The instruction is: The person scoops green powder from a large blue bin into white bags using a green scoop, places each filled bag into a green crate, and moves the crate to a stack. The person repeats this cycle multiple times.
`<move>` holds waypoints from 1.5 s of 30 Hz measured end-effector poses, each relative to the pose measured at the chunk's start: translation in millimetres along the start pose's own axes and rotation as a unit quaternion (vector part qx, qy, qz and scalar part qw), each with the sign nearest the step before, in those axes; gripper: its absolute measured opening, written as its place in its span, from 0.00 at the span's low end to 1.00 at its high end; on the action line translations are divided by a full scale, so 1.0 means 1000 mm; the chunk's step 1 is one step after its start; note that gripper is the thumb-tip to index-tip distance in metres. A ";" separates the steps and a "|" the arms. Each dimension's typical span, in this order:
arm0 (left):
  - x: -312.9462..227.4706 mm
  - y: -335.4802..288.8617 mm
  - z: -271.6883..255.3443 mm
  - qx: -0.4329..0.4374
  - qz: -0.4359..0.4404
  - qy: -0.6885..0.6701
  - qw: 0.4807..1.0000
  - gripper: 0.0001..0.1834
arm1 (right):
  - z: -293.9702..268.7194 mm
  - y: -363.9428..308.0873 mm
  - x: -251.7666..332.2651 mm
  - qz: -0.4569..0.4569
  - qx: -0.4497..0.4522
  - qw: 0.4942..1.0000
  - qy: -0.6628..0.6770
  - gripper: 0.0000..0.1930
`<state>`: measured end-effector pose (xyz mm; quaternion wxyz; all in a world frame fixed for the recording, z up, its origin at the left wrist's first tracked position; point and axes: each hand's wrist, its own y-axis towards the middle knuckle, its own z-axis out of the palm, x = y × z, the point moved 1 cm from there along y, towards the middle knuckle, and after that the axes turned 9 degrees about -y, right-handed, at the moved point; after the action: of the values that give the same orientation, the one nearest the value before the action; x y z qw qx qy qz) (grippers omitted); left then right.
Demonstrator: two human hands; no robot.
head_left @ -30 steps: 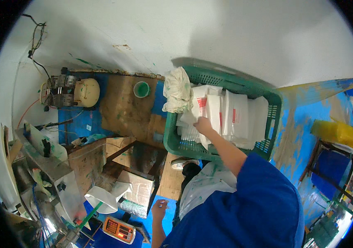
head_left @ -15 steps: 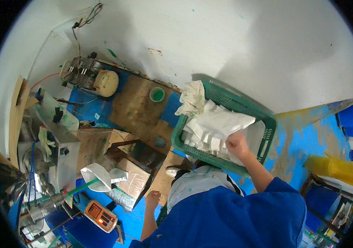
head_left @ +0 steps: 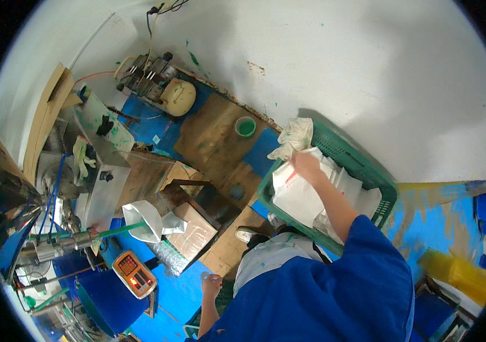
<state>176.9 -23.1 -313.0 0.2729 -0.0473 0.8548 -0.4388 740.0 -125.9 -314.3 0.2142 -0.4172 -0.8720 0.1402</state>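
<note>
My right hand (head_left: 306, 166) is closed on the far-left end of a white bag (head_left: 297, 194) with faint red print, lying over a pile of similar white bags (head_left: 348, 185). The pile fills a green plastic crate (head_left: 362, 165). A crumpled off-white cloth (head_left: 294, 137) hangs over the crate's far-left corner, touching or very close to my fingers. My left hand (head_left: 211, 285) is low on the left, beside my body, fingers curled; what they hold, if anything, is too small to make out.
Left stands a machine with a green tube (head_left: 120, 229), a white bag (head_left: 143, 221) around its end. Below is an orange-faced control box (head_left: 134, 275). A cup of green liquid (head_left: 245, 126) and a pump (head_left: 157, 85) sit farther back. Right lies yellow sheeting (head_left: 459, 276).
My right hand has moved leftward across the crate to its far-left end, and the white bag now lies flatter with its print showing. The whole view has shifted.
</note>
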 end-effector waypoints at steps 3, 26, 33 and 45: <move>0.001 -0.015 0.004 -0.025 -0.040 0.006 0.999 0.11 | -0.015 0.028 0.013 -0.036 -0.122 0.989 -0.069 0.21; -0.188 -0.047 0.008 -0.231 0.315 -0.026 0.920 0.16 | 0.052 -0.074 0.178 -0.182 0.276 0.822 0.463 0.26; -0.235 -0.075 0.004 -0.236 0.640 0.048 0.729 0.22 | 0.039 -0.170 0.298 0.014 0.637 0.517 0.573 0.30; -0.146 -0.005 -0.017 0.259 0.200 -0.837 0.439 0.32 | 0.064 -0.187 0.338 -0.724 0.077 0.681 0.081 0.28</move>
<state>291.1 32.8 -238.8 0.9351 -0.1464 0.0421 -0.3199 393.9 21.4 -204.0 0.3501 0.3527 -0.8674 -0.0265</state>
